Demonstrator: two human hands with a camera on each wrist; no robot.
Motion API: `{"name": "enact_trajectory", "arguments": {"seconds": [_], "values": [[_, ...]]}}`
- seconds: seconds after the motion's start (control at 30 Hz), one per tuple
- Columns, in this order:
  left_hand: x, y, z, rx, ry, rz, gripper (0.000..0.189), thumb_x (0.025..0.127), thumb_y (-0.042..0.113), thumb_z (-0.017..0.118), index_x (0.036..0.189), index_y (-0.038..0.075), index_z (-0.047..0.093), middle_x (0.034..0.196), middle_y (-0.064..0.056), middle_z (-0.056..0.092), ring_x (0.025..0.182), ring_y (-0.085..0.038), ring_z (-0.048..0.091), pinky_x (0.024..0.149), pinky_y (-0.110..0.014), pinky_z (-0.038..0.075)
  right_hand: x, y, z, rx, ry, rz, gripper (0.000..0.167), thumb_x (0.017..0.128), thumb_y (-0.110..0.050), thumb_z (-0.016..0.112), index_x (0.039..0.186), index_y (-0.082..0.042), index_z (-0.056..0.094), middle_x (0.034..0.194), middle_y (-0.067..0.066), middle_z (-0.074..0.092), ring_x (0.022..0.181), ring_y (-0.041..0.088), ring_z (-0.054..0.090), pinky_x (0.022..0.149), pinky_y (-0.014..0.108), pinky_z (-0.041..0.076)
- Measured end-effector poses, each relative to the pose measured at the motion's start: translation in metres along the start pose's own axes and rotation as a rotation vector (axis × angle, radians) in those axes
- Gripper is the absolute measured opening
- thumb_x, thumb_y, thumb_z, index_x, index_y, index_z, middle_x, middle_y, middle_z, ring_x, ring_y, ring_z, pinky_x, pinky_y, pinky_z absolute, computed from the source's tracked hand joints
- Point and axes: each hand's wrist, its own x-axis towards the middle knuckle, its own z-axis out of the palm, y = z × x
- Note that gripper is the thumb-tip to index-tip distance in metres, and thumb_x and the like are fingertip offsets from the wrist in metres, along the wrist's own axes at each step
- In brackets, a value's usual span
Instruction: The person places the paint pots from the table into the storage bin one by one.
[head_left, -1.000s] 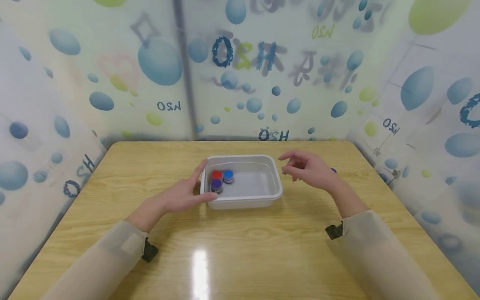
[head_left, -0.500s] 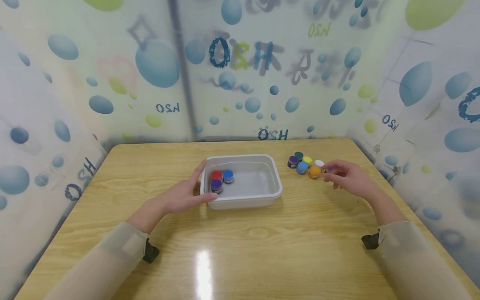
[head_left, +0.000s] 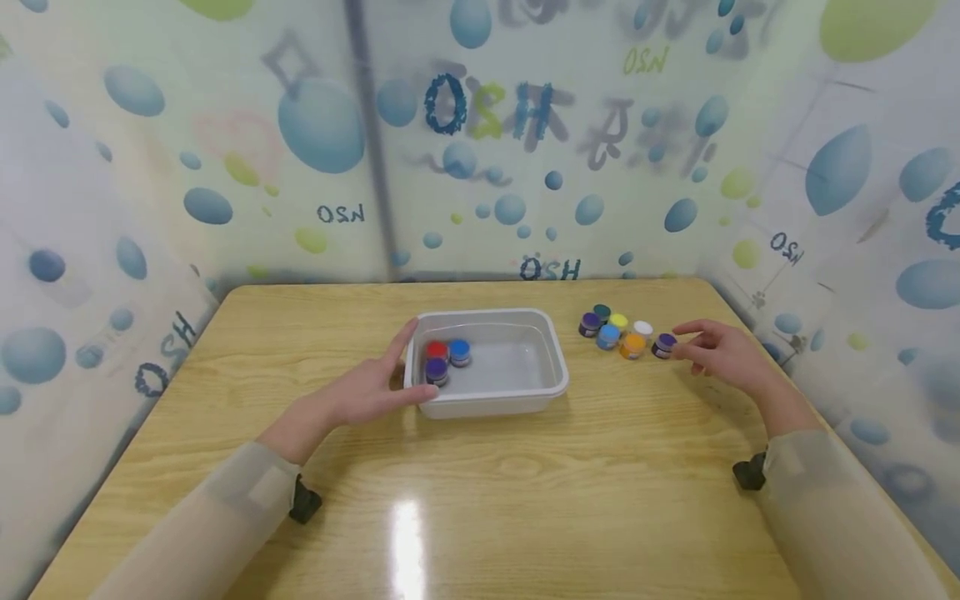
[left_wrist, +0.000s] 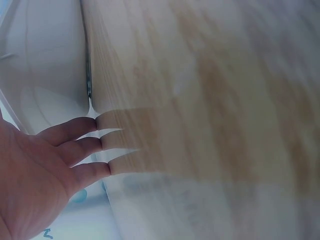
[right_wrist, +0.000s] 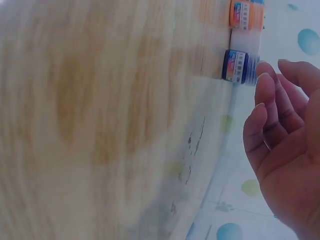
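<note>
Left hand [head_left: 367, 387]: fingers straight and relaxed, laid flat against the left end wall of the tub, thumb along the near corner; holds nothing. The wrist view shows the fingers [left_wrist: 80, 147] spread beside the white wall.
Tub [head_left: 551, 367]: white, rectangular, open-topped, at mid-counter.
Tub contents: three small pots clustered at the left end, touching or nearly so: red pot [head_left: 437, 349], blue pot [head_left: 459, 351], purple pot [head_left: 436, 369] nearest the viewer.
Counter [head_left: 480, 500]: light wood grain, glossy, with a glare spot near the front edge.
Loose pots: a cluster on the counter right of the tub, well apart from it: violet pot [head_left: 590, 323], teal pot [head_left: 602, 312], yellow pot [head_left: 618, 321], light-blue pot [head_left: 608, 335], white pot [head_left: 642, 328], orange pot [head_left: 633, 344].
Dark pot [head_left: 663, 344]: purple lid, rightmost of the cluster, just beside the orange pot; stands on the counter at the right hand's fingertips; whether they touch cannot be told.
Right hand [head_left: 720, 354]: fingers loosely extended toward the dark pot, gripping nothing; the wrist view shows slightly bent fingers [right_wrist: 265, 105] just short of the pot's side.
Surround: screens printed with blue and green bubbles.
</note>
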Motion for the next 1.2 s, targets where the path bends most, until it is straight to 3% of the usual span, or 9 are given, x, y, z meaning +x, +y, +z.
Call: {"name": "enact_trajectory", "arguments": {"seconds": [0.43,0.83,1.2], "values": [[0.002,-0.001,-0.001,-0.007,0.002,0.011,0.118,0.098,0.08,0.061,0.175,0.037,-0.017,0.167,-0.033,0.046,0.144,-0.054,0.058,0.122,-0.069,0.043,0.015,0.004,0.0,-0.007,-0.042,0.034,0.064,0.108,-0.033,0.071,0.159,0.001,0.051,0.122,0.026,0.076,0.082,0.02,0.07,0.07,0.032,0.06],[0.002,-0.001,-0.001,-0.009,0.002,0.019,0.117,0.099,0.077,0.062,0.176,0.035,-0.017,0.166,-0.036,0.046,0.142,-0.054,0.06,0.122,-0.069,0.043,0.019,0.006,0.007,-0.017,-0.04,0.047,0.054,0.108,-0.026,0.07,0.151,0.005,0.056,0.115,0.024,0.076,0.079,0.016,0.069,0.069,0.029,0.06],[0.001,0.0,-0.001,-0.019,-0.012,0.015,0.117,0.1,0.076,0.062,0.175,0.036,-0.018,0.168,-0.034,0.043,0.143,-0.053,0.059,0.123,-0.069,0.043,0.007,0.001,-0.002,-0.05,-0.009,0.058,0.063,0.106,-0.046,0.073,0.147,-0.001,0.057,0.113,0.016,0.076,0.082,0.021,0.071,0.071,0.033,0.059]]}}
